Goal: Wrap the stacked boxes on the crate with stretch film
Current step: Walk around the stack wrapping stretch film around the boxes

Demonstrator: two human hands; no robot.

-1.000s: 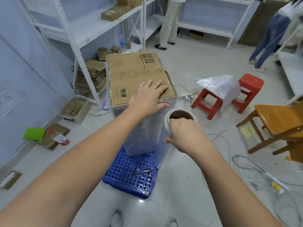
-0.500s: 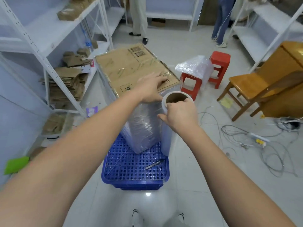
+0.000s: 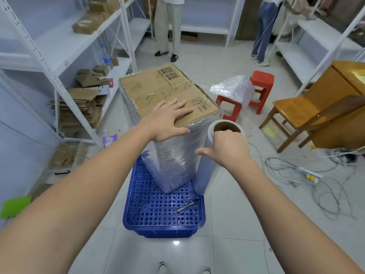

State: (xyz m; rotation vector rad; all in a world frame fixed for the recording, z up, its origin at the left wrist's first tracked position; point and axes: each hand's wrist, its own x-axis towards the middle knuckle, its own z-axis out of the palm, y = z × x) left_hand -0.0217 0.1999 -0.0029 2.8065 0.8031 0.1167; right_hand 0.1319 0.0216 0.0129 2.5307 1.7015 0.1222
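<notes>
The stacked cardboard boxes (image 3: 158, 89) stand on an upturned blue crate (image 3: 164, 212), their sides covered in clear stretch film (image 3: 173, 163). My left hand (image 3: 167, 119) lies flat on the near corner of the top box, fingers spread. My right hand (image 3: 225, 145) grips the top of the upright stretch film roll (image 3: 207, 175), fingers hooked into its cardboard core, just right of the stack. The roll's lower end reaches the crate's right edge.
A dark pen-like tool (image 3: 187, 205) lies on the crate. Red stools (image 3: 262, 86) with a bubble-wrap bundle (image 3: 233, 89), a wooden chair (image 3: 296, 113) and floor cables (image 3: 316, 180) are to the right. White shelving (image 3: 59, 62) with flattened cartons stands left. Two people stand at the back.
My view has swung around the stack toward its right. The roll in my right hand has travelled along with it, staying close to the stack's near corner; my left hand stays on top.
</notes>
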